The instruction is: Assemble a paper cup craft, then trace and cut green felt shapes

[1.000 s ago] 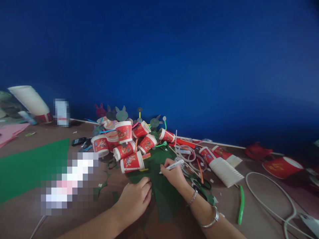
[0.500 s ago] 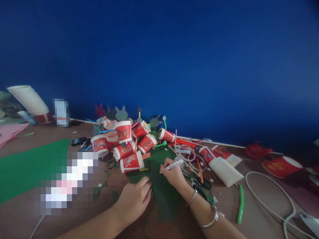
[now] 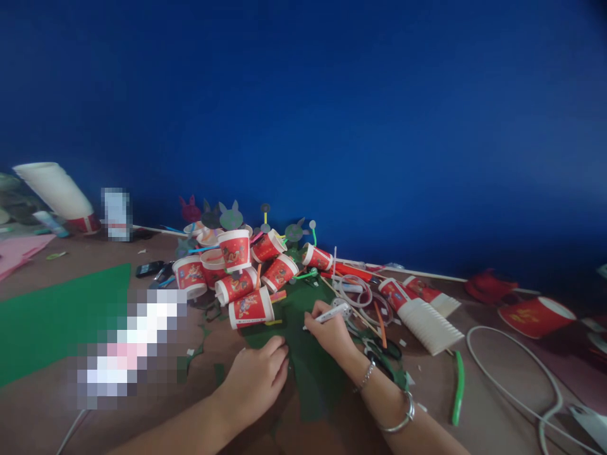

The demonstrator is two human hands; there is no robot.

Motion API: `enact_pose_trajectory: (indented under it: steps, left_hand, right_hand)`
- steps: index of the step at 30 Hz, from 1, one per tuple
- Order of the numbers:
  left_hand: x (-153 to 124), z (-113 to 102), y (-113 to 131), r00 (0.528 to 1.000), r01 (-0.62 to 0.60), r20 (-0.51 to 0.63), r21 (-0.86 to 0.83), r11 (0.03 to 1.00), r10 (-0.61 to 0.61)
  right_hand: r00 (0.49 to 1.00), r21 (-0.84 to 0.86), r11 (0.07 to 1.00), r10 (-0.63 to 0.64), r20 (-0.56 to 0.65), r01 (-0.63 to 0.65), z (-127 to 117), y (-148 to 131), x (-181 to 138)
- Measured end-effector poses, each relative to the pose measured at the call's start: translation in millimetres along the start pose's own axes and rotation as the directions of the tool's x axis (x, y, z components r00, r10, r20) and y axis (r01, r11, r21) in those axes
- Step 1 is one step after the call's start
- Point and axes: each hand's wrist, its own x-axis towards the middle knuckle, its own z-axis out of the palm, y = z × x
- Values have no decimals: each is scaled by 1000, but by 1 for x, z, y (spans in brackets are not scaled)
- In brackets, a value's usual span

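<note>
The left hand (image 3: pixel 258 373) rests with its fingers loosely curled, fingertips by the left side of a dark green sheet (image 3: pixel 317 388); whether it grips anything beneath them cannot be told. The right hand (image 3: pixel 331 332) is closed around a white marker (image 3: pixel 336 313), which slants over that sheet near the middle of the desk (image 3: pixel 156 426); whether its tip touches cannot be told.

Toward the desk's far left corner, a tilted stack of white cups (image 3: pixel 57 189) stands behind some pink paper (image 3: pixel 21 254). A bright green sheet (image 3: pixel 71 322) lies nearer, on the left. Beyond the left hand, toward the far edge, is a pile of red paper cups (image 3: pixel 251 309), with animal-head cutouts (image 3: pixel 231 218) above them. Clear tubing (image 3: pixel 358 292) coils just beyond the right hand, and scissors (image 3: pixel 386 351) lie beside its wrist. Farther right come a nested row of cups (image 3: pixel 431 327) on its side, a green tube (image 3: pixel 458 388) nearer the front edge, a looped pale cable (image 3: pixel 535 355) and, toward the far right corner, a larger red cup (image 3: pixel 535 318).
</note>
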Motion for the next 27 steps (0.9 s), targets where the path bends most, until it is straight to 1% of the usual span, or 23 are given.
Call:
enact_pose_trajectory:
  steps: [10, 18, 27]
  left_hand:
    - [-2, 3, -2, 1000, -7, -28, -16, 1000, 6]
    - [0, 0, -1, 1000, -8, -9, 12, 1000, 8]
    - [-1, 2, -1, 1000, -5, -5, 6, 1000, 5]
  right_hand:
    - [1000, 0, 1000, -4, 1, 4, -1, -2, 0]
    - [1000, 2, 1000, 1, 14, -1, 0, 1, 0]
    - [1000, -4, 1000, -20, -7, 20, 1, 1, 0]
